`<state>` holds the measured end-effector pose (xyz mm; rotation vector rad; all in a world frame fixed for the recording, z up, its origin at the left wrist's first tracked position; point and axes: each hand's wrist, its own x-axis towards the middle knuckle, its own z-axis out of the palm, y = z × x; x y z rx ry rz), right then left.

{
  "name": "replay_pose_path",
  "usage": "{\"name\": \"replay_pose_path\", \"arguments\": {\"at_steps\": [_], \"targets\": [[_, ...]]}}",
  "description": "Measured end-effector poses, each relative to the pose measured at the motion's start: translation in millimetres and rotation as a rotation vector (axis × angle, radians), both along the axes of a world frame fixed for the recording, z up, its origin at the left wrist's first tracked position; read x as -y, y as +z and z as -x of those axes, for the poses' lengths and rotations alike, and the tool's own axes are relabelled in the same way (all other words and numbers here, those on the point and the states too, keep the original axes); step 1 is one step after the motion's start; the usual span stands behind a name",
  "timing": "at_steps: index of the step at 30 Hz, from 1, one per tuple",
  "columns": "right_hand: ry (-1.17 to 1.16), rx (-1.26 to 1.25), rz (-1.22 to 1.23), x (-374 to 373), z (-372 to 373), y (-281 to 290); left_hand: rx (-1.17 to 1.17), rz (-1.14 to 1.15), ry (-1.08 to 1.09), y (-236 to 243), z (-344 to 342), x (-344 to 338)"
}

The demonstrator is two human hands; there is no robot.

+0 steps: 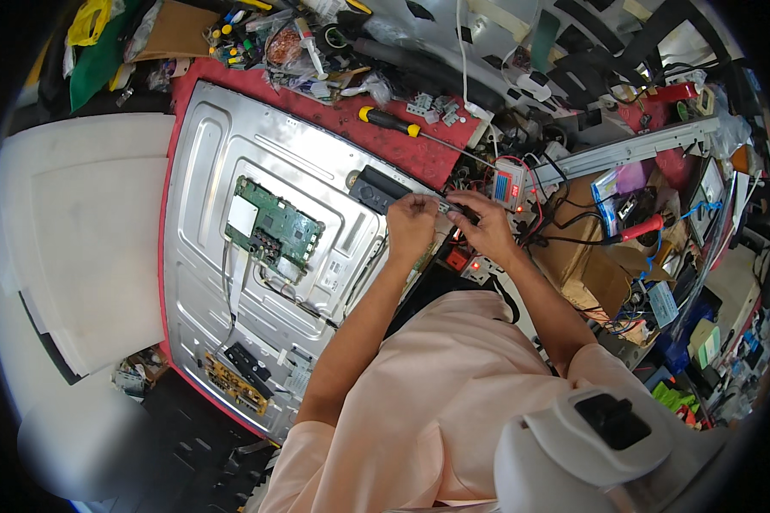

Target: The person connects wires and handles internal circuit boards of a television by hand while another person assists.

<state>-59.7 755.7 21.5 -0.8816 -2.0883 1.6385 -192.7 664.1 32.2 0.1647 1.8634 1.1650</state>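
Note:
My left hand (412,224) is closed at the right edge of a large silver metal panel (222,128), which looks like the back of a flat-screen television. Its fingertips are pinched by the end of a black oblong part (375,190), perhaps a speaker. Close beside it, my right hand (488,229) is closed around a small dark piece; its kind does not show. Between the fingertips of both hands is a small greyish bit, too small to name. A green circuit board (293,224) is mounted mid-panel, with cables running from it. A tan circuit board (235,385) sits near the panel's lower edge.
A yellow-and-black screwdriver (388,121) lies on the red mat (334,109) beyond the panel. Tools and plastic bags crowd the far edge. To the right are tangled wires, a small white-and-red box (509,184), cardboard (592,278) and a red-handled tool (640,227). White sheets (90,248) stand at left.

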Motion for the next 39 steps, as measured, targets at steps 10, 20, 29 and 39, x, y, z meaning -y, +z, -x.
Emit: {"name": "replay_pose_path", "arguments": {"at_steps": [10,20,29,39], "targets": [[-0.030,0.085,-0.069,-5.4,10.0,0.9,-0.026,0.022,-0.062,3.8,10.3,-24.6],[-0.088,0.006,-0.329,3.6,13.1,-9.4,-0.306,0.047,-0.353,1.5,39.5,-27.6],[-0.220,0.007,-0.217,6.7,11.7,-8.7,-0.693,-0.008,-0.580,24.3,65.1,-24.1],[-0.134,-0.037,-0.309,8.7,13.1,-15.5,-0.768,-0.018,-1.199,15.9,76.5,-38.6]]}}
